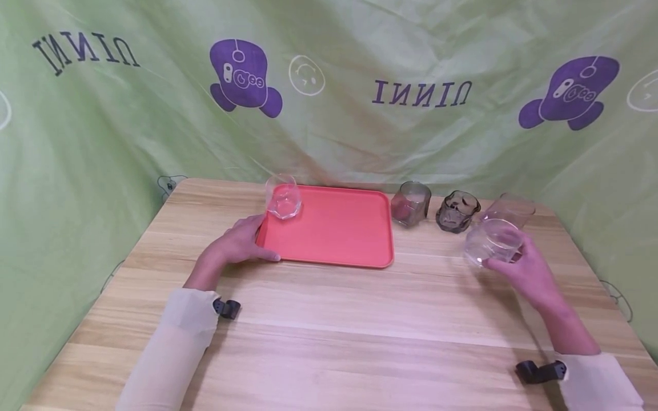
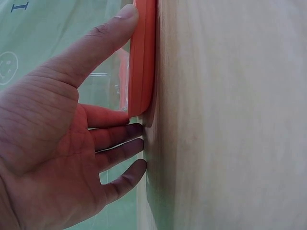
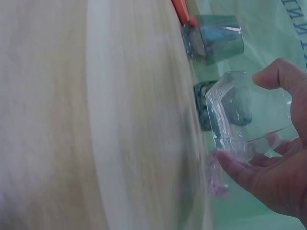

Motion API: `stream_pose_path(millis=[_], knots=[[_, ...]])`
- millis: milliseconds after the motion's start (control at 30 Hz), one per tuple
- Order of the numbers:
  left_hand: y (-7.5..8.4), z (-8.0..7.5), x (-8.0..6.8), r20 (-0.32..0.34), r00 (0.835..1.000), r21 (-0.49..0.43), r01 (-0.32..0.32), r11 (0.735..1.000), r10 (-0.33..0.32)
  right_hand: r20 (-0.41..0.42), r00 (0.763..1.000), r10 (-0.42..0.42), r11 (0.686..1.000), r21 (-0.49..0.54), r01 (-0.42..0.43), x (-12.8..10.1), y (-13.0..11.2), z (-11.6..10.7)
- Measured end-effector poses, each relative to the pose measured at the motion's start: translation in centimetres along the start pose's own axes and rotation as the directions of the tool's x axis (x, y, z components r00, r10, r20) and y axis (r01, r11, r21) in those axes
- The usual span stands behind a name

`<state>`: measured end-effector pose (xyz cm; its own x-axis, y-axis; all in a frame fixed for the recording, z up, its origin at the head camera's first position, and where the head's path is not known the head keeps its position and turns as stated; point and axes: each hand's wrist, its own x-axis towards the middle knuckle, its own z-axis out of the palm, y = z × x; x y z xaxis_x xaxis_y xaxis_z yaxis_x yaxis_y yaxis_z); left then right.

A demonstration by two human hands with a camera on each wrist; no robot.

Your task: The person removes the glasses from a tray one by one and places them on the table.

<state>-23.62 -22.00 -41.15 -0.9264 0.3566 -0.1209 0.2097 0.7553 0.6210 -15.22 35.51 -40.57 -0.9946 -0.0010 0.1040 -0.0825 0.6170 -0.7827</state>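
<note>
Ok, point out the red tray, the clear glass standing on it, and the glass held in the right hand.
Red tray [image 1: 334, 231]: head view, bare middle.
Glass on the tray [image 1: 283, 197]: head view, side wall.
Held glass [image 3: 256, 112]: right wrist view, side wall.

The left sleeve [image 1: 165, 351] and right sleeve [image 1: 598, 381] are plain, off-white cloth; a small black left camera [image 1: 227, 309] and similar right camera [image 1: 540, 372], blocky with rounded tips, project at their ends.

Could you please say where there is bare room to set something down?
Widest bare patch: wooden tabletop between the forearms, in front of the red tray. The tray is bare right of its clear glass. Crowded: back right, with two smoky glasses, a pinkish glass and the right hand holding another glass.
</note>
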Motion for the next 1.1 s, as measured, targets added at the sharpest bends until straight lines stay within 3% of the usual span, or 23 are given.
stream_pose_path(millis=[567,1100], knots=[[0.1,0.0,0.0,0.000,1.000,-0.004,-0.007,1.000,0.007,-0.029,0.994,0.109,0.992,-0.058,-0.111,0.4,1.9,-1.7],[0.1,-0.2,-0.1,-0.006,1.000,0.006,-0.019,1.000,0.019,-0.034,0.994,0.108,0.993,-0.040,-0.110,0.8,2.5,-2.0]])
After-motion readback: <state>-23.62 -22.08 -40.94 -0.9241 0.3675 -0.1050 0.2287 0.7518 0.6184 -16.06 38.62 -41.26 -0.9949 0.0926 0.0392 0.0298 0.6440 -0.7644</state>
